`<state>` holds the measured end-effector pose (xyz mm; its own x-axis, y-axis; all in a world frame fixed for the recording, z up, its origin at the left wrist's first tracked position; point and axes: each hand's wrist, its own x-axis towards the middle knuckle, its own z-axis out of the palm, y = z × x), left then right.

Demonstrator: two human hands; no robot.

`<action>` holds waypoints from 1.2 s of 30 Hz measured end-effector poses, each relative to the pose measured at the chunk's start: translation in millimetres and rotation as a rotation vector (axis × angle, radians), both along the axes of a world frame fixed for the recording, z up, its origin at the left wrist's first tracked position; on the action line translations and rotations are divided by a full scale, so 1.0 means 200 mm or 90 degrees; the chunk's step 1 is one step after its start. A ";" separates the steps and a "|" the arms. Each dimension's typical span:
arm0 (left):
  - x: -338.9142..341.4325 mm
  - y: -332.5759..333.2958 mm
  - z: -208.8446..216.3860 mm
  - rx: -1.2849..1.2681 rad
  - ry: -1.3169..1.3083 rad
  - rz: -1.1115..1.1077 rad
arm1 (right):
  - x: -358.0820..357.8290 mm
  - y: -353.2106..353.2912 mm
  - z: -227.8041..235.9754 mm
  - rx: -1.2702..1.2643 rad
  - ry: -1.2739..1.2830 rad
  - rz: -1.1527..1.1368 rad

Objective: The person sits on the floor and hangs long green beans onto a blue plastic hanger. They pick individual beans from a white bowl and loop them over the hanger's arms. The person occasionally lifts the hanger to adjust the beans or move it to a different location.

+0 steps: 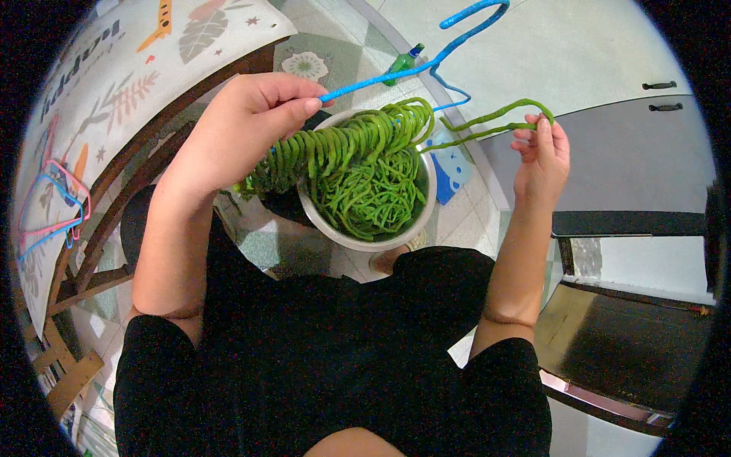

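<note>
My left hand [255, 126] pinches the arm of a blue clothes hanger [381, 78], tilted with its hook up and to the right. A dense row of long green beans [335, 148] hangs folded over the hanger's lower bar. Off to the right, my right hand [544, 156] grips a long bean [491, 118] at its bend, both ends pointing left toward the hanger. Below the row, a metal basin [431, 186] holds a tangled heap of more long beans [369, 204]. The hanging row covers the basin's upper left.
At left, a table with a printed cloth [221, 46] carries pink and blue hangers [65, 202]. A green bottle [401, 65] stands on the floor beyond the basin. A blue item with a bear picture [451, 169] lies right of the basin. Grey cabinet doors [609, 160] line the right.
</note>
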<state>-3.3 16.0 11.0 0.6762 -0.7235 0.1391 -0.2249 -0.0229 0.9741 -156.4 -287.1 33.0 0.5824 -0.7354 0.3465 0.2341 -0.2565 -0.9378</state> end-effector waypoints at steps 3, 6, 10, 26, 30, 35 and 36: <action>0.01 0.00 0.00 0.027 -0.014 -0.020 | 0.03 -0.04 0.00 0.032 -0.022 0.037; 0.01 0.00 0.00 0.030 -0.023 -0.033 | 0.07 -0.05 -0.01 0.048 -0.055 0.063; 0.01 -0.02 -0.01 0.018 -0.030 -0.045 | 0.10 -0.06 -0.03 0.055 -0.041 0.054; 0.00 -0.01 0.03 0.027 -0.028 -0.042 | 0.21 -0.02 -0.42 -0.031 0.189 0.055; 0.02 0.00 0.00 0.011 -0.007 -0.023 | 0.15 -0.04 -0.51 -0.038 0.125 -0.049; 0.02 0.02 0.02 -0.004 -0.005 0.041 | -0.01 -0.07 -0.79 -0.060 0.312 -0.063; 0.01 0.03 0.04 -0.012 -0.009 0.050 | -0.03 -0.05 -0.84 -0.073 0.418 -0.001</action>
